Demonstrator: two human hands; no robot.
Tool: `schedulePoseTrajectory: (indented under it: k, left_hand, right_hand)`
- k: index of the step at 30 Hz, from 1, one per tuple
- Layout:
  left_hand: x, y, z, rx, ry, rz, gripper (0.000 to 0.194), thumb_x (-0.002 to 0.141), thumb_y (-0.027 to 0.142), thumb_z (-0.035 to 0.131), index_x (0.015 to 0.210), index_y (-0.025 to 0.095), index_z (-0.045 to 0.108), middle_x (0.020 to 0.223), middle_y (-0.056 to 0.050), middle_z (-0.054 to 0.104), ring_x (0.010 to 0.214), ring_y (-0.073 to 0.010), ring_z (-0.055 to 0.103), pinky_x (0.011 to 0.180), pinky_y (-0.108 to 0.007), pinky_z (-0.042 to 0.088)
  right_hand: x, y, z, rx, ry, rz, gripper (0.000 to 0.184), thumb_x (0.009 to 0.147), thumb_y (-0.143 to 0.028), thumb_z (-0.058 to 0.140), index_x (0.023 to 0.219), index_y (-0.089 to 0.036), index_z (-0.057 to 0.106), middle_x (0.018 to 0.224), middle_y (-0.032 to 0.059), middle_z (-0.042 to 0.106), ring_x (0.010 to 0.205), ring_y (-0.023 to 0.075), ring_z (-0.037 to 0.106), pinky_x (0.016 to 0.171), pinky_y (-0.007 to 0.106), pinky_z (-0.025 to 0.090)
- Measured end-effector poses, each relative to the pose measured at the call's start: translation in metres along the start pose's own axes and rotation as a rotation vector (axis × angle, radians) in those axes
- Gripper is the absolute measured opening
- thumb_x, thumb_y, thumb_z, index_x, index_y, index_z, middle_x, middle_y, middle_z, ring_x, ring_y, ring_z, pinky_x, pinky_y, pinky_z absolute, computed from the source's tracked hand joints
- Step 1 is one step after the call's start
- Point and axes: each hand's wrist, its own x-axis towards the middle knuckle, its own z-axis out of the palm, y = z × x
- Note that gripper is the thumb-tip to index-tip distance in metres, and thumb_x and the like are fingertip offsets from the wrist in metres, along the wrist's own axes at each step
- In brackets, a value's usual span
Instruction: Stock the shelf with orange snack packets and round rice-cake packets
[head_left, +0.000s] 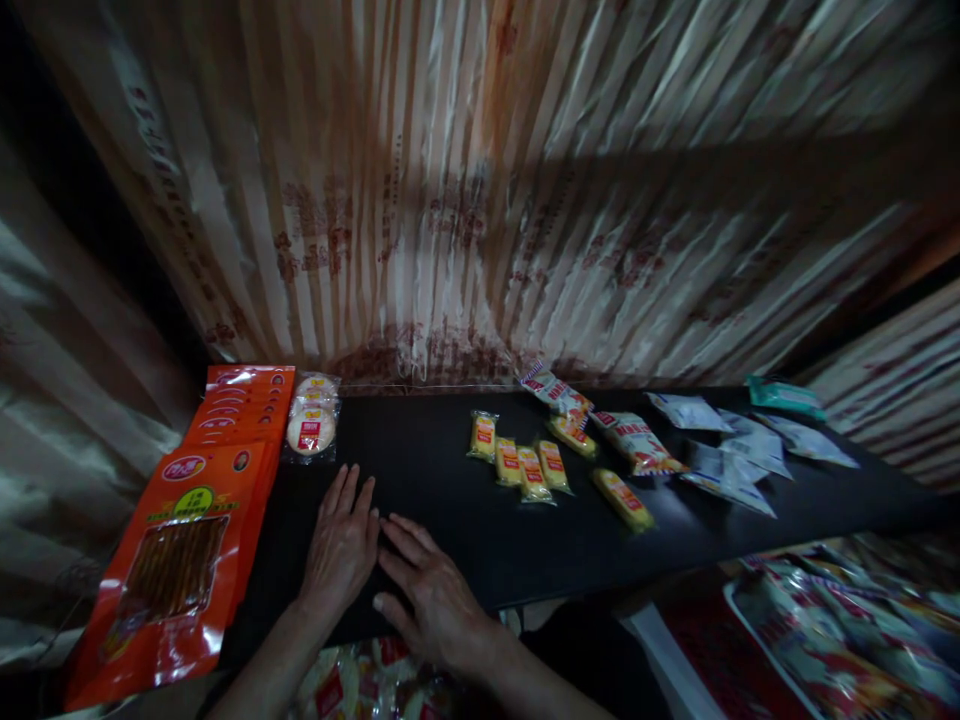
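My left hand point(342, 545) lies flat on the black table point(420, 430) with its fingers stretched forward, holding nothing. Close beside it, my right hand point(431, 590) rests with fingers apart, its fingertips near the left thumb. Just beyond the left hand are round white crackers point(311, 430) in clear wrappers, overlapped in a row. To the left lies a fanned stack of orange snack pouches point(180, 560), the front one with a window showing brown sticks. Several small yellow wrapped snacks point(531, 472) sit to the right of my hands.
Farther right are red-and-white snack packets point(636, 442), several silvery white packets point(739, 450) and a green packet point(786, 397). Below the table's front edge, a box point(765, 640) holds many packets; more wrapped crackers point(337, 685) lie under my forearms. A draped patterned sheet point(450, 200) hangs behind.
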Motion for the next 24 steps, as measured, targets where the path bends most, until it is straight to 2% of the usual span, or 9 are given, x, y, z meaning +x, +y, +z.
schedulePoseTrajectory:
  k: [4,7,14,19,21,24]
  left_hand:
    - [-0.007,0.006,-0.002,0.054,-0.045,0.035,0.042,0.089,0.029,0.038,0.123,0.011,0.055,0.138,-0.017,0.045,0.133,-0.0283,0.033,0.103,-0.047,0.039]
    - [-0.011,0.011,-0.006,0.092,-0.082,0.072,0.043,0.089,0.029,0.037,0.125,0.011,0.053,0.139,-0.017,0.044,0.133,-0.0286,0.033,0.104,-0.048,0.038]
    - [-0.029,0.026,-0.018,0.111,-0.224,0.152,0.044,0.091,0.028,0.035,0.132,0.014,0.046,0.145,-0.015,0.035,0.138,-0.0285,0.022,0.109,-0.049,0.029]
    - [-0.052,0.034,-0.032,0.041,-0.376,0.334,0.050,0.090,0.026,0.038,0.139,0.021,0.033,0.151,-0.011,0.022,0.140,-0.0249,0.013,0.112,-0.046,0.024]
    - [-0.064,0.037,-0.036,-0.001,-0.439,0.402,0.057,0.088,0.026,0.043,0.142,0.021,0.026,0.153,-0.010,0.017,0.140,-0.0232,0.011,0.114,-0.043,0.022]
    - [-0.081,0.046,-0.042,-0.053,-0.498,0.439,0.064,0.085,0.026,0.048,0.143,0.020,0.021,0.154,-0.008,0.011,0.141,-0.0230,0.008,0.115,-0.044,0.020]
  right_hand:
    - [-0.020,0.000,0.001,-0.053,-0.059,-0.042,0.048,0.087,-0.032,0.051,0.132,-0.015,0.046,0.145,0.0128,0.037,0.138,0.0249,0.024,0.112,0.042,0.027]
    - [-0.033,0.001,0.003,-0.080,-0.088,-0.098,0.046,0.088,-0.032,0.049,0.132,-0.018,0.046,0.144,0.0100,0.040,0.136,0.0226,0.027,0.112,0.040,0.029]
    - [-0.057,0.009,0.015,-0.091,-0.019,-0.307,0.041,0.083,-0.026,0.048,0.121,-0.013,0.054,0.134,0.0162,0.049,0.134,0.0269,0.031,0.102,0.046,0.040]
    - [-0.080,0.010,0.028,-0.047,-0.076,-0.424,0.042,0.081,-0.022,0.045,0.122,-0.013,0.054,0.129,0.0118,0.055,0.130,0.0253,0.035,0.101,0.041,0.041]
    - [-0.088,0.007,0.036,-0.028,-0.153,-0.434,0.040,0.081,-0.020,0.044,0.119,-0.016,0.056,0.124,0.0086,0.060,0.124,0.0227,0.043,0.102,0.038,0.040]
    - [-0.094,0.005,0.048,0.009,-0.186,-0.338,0.030,0.081,-0.017,0.043,0.104,-0.018,0.064,0.110,0.0077,0.066,0.114,0.0215,0.051,0.101,0.039,0.039]
